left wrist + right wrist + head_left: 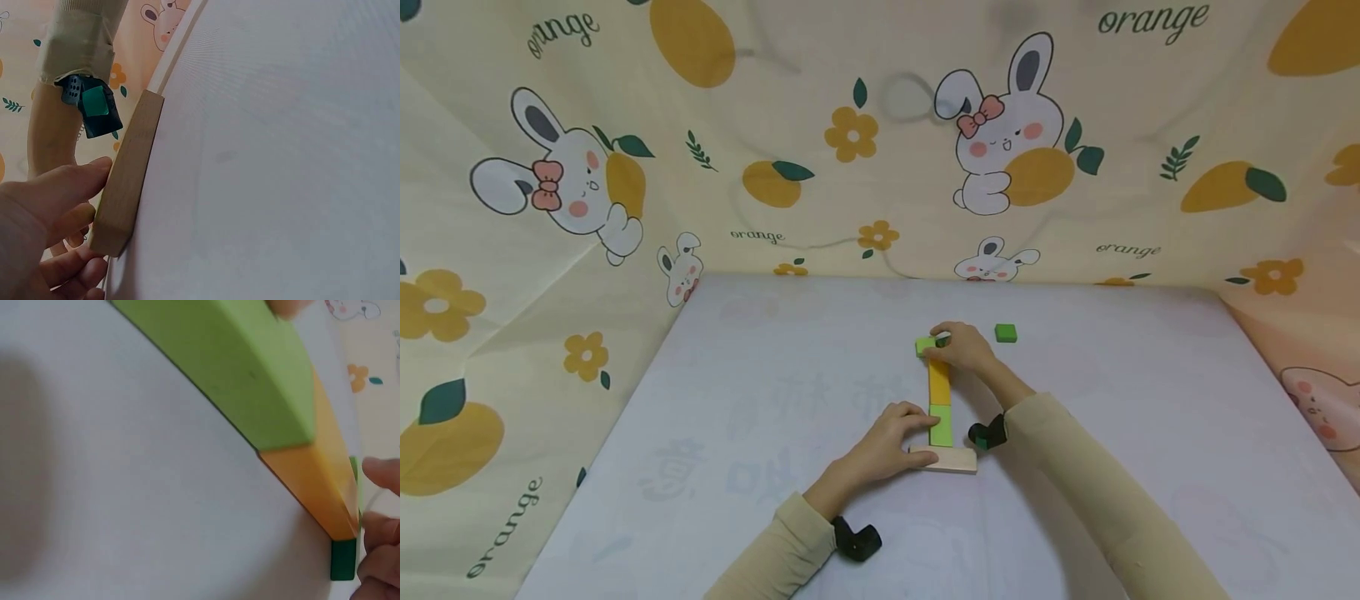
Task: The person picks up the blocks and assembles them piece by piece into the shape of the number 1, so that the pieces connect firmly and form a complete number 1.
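A column of blocks lies on the white table. At its near end, my left hand rests its thumb on a plain wooden block and an index fingertip on the light green block just beyond. Farther along comes a yellow block, lying end to end with the light green one. My right hand, at the far end, pinches a small light green block between thumb and finger. Beside that piece, a dark green block meets the yellow block's end, partly hidden by the fingers in the head view.
A loose green block lies at the back right, beyond the right hand. Black wrist cameras hang under both sleeves. A patterned curtain with rabbits and oranges surrounds the back and sides of the table.
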{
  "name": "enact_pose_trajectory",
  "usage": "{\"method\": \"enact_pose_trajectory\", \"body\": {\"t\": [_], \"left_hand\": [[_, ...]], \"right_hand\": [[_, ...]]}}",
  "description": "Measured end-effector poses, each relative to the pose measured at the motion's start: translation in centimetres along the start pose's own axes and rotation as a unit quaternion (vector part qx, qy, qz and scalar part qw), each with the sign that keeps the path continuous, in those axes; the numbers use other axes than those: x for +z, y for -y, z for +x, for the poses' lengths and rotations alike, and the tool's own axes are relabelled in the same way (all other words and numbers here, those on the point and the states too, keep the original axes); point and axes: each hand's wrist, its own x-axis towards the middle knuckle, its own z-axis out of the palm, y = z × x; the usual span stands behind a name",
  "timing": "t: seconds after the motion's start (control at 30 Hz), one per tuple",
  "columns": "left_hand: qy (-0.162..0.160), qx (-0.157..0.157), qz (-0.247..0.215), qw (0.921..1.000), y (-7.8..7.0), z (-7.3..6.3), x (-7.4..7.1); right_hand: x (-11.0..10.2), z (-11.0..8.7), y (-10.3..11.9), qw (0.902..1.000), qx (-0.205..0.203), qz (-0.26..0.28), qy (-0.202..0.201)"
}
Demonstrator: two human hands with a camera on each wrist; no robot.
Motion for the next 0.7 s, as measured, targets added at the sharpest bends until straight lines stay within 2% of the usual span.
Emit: {"method": "enact_pose_trajectory", "body": {"t": [0.1,0.27,0.5,0.7], "left_hand": [[0.0,-0.001,-0.003,1.0,0.0,-0.01,-0.03],[0.001,-0.002,-0.007,1.0,-0.11,-0.05,-0.07],[0.001,-0.001,-0.003,1.0,-0.11,-0.05,-0.06],[0.002,-0.006,-0.002,1.0,-0.19,-0.06,-0.13]], "right_hand": [[0.31,-0.1,0.03,0.9995,0.019,-0.003,-0.023],[0.56,-0.16,0.05,0.9985,0.028,-0.008,-0.046],[0.68,-0.05,0.1,0.9981,0.026,-0.011,-0.055],[0.7,0.01,0.38,0.9984,0.032,-0.001,-0.045]]}}
